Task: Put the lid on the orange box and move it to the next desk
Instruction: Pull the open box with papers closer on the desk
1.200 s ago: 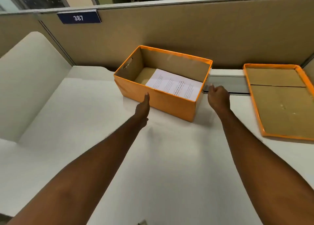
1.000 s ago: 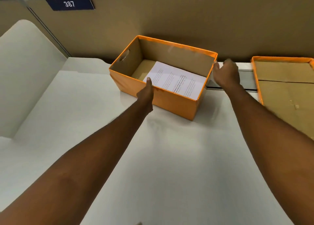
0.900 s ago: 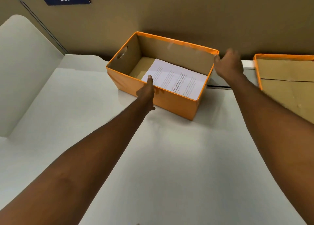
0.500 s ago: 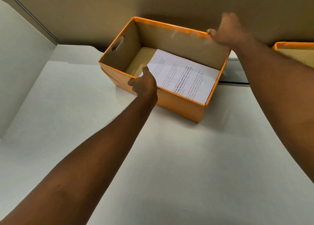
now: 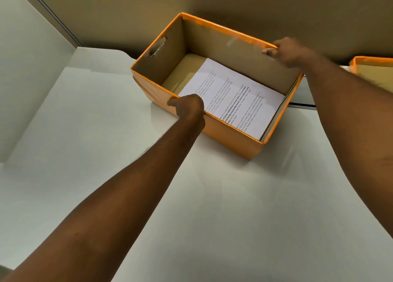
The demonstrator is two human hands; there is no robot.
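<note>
I have the orange box (image 5: 214, 103) sitting open on the white counter (image 5: 212, 207), close against the tan partition behind it, with a printed sheet (image 5: 231, 99) lying flat on its floor. My left hand (image 5: 187, 108) is clamped on the box's near long wall, fingers curled over the rim towards the left end. My right hand (image 5: 287, 52) is clamped on the far long wall near the box's right-hand corner, thumb showing on the inside face. So both hands grip the box across its short span, one wall each, at roughly opposite corners.

What matters next is the lid (image 5: 374, 69). It lies off to the right of the box, apart from it, only its orange edge and brown inside showing at the frame's border. My right hand is clearly the nearer one to it. The box's long axis runs from far-left to near-right, so I judge the lid must be turned to match before it goes down.
</note>
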